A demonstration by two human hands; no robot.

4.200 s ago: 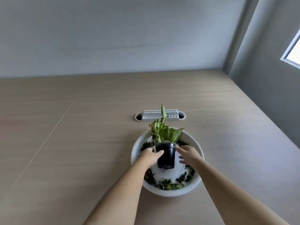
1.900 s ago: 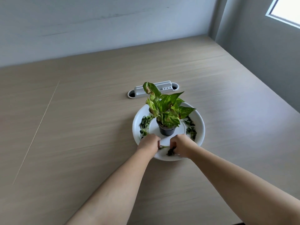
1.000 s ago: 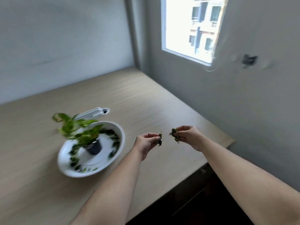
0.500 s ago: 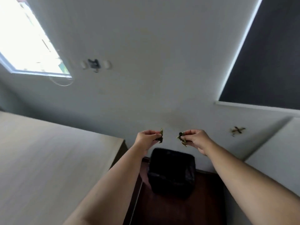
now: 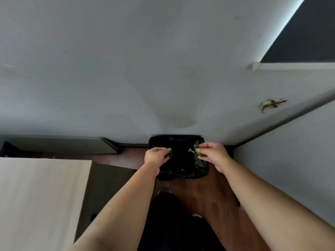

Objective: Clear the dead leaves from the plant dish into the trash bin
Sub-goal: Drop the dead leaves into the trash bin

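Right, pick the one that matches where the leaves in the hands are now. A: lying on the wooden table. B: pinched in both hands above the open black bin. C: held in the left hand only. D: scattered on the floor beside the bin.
B: the left hand and the right hand each pinch dead leaves over the black-lined trash bin.

Bare forearms (image 5: 126, 200) (no sleeves), dark trousers (image 5: 174, 223) below.
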